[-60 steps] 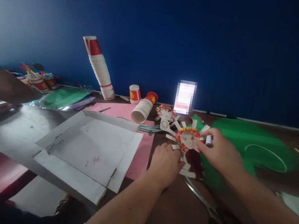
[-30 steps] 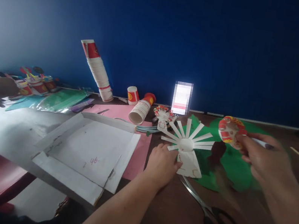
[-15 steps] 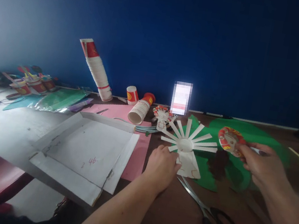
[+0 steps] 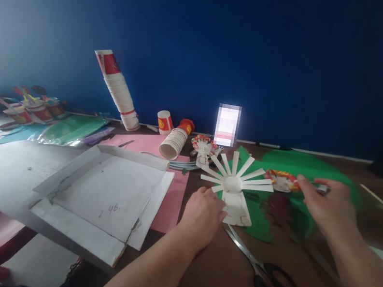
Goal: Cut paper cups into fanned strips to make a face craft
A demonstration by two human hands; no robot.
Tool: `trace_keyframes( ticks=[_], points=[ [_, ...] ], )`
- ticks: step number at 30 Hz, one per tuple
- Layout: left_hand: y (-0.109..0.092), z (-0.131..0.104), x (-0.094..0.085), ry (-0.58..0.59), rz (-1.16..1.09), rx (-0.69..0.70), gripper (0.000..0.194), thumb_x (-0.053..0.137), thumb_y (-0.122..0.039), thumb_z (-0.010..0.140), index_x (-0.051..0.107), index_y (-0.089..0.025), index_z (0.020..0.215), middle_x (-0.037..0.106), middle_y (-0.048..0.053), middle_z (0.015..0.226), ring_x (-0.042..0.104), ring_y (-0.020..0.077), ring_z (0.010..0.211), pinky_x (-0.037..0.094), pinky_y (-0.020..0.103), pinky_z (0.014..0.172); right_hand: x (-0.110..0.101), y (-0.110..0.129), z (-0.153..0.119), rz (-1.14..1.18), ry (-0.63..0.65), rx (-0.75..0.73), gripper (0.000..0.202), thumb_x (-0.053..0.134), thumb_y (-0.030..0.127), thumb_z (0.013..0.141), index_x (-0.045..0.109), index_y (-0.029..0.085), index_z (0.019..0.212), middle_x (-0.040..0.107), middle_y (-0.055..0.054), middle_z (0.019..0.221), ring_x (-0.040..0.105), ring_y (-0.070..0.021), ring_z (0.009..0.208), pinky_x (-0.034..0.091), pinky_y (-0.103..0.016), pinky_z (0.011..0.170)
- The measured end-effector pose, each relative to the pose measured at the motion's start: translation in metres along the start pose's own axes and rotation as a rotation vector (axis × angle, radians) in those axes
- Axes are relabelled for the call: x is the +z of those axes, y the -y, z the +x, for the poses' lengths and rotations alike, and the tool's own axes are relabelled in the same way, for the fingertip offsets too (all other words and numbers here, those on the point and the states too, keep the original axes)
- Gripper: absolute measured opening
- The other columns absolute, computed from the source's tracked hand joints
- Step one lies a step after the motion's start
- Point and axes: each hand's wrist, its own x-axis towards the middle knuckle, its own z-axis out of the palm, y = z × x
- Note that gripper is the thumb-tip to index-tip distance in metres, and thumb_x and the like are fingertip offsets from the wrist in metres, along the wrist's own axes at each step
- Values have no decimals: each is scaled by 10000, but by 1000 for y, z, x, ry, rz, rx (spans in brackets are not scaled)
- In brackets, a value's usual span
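A white paper cup cut into strips (image 4: 233,185) fans out like rays, its lower flap drawn with brown lines. The curled fingers of my left hand (image 4: 203,216) grip this flap's left edge. On the right, my right hand (image 4: 335,207) pinches a paper cutout with a red-and-yellow curled rim (image 4: 282,181), close to the strip tips. A pen-like item (image 4: 322,189) also shows by the right hand's fingers. Below the cut cup lie scissors (image 4: 261,265) with black handles, their blades apart. Farther back stands a similar finished-looking paper figure (image 4: 203,153) with a curled red rim.
A shallow white cardboard tray (image 4: 96,186) lies left over pink paper (image 4: 176,200). Stacked paper cups (image 4: 120,95) lean against the blue wall, with another cup stack (image 4: 173,143) lying nearby. Green paper (image 4: 319,167) spreads behind the right hand. A lit, blurred screen (image 4: 227,125) stands at the back.
My right hand has lowered and tilted the red-rimmed cutout flatter, bringing it left beside the strip tips. My left hand stays on the cut cup. The whole view shifts slightly.
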Motion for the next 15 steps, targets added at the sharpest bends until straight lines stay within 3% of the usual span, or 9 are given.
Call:
trace_keyframes(
  ticks=[5,11,15],
  points=[
    [-2,0,-2,28,19,7,185,580,-295,936,738,-210,892,681,67,986,577,220,966,462,345,919,-1,2,-2,-68,-32,-38,463,678,581,752,585,226,1034,624,-62,845,597,-242,715,439,-363,680],
    [-2,-1,-3,32,63,6,199,563,-306,943,726,-212,879,674,66,997,568,230,952,472,350,870,3,-8,6,-147,24,-69,582,699,647,704,549,227,1078,635,-125,934,603,-297,805,426,-391,696],
    [-4,-2,-4,38,61,-9,213,552,-300,947,720,-208,855,671,66,998,566,228,950,473,347,858,10,-16,15,-161,91,-71,473,754,533,668,562,240,986,647,-101,860,611,-298,788,428,-391,715]
  ],
)
